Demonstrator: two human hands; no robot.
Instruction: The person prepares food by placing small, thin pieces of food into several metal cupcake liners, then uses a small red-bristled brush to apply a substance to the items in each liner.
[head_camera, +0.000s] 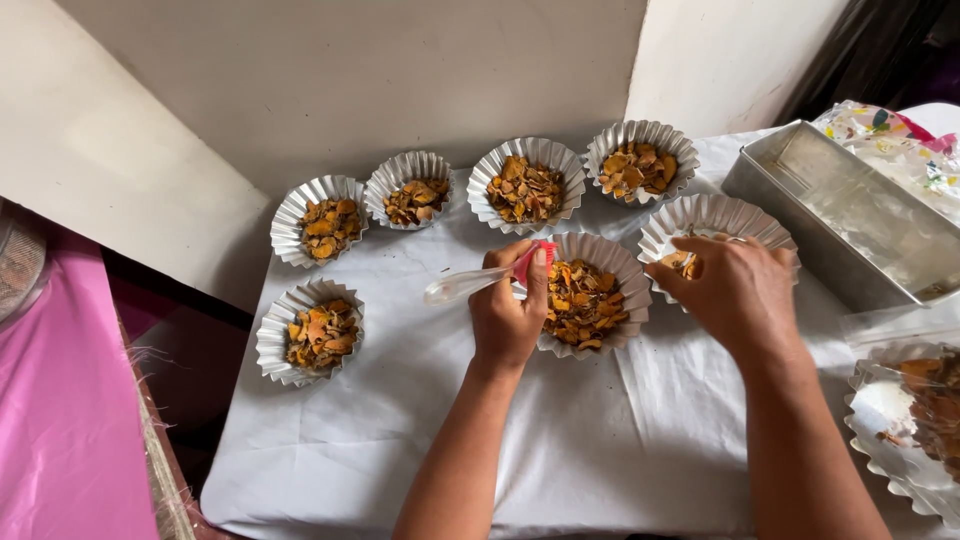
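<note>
Left hand (508, 312) clamped on brush (480, 281), handle over filled mould (590, 295); right hand (735, 290) pinches pieces in near-empty mould (712, 225) — a nudge could spill either light mould.

Bench (600, 450) below, cloth-covered. Back row, left to right: four fluted cups with chips — first cup (320, 220), second cup (410, 190), third cup (527, 185), fourth cup (642, 162). Lone cup (310, 332) at near left, before first cup. Centre cup (590, 295) before third cup; left hand (510, 310) at its left rim, spoon (470, 283) in grip, bowl end out to left. Right cup (712, 225) just right of centre cup; right hand (735, 290) over its near rim. Loaf tin (850, 215) right of it. Large fluted tray (905, 430) at near right edge.
</note>
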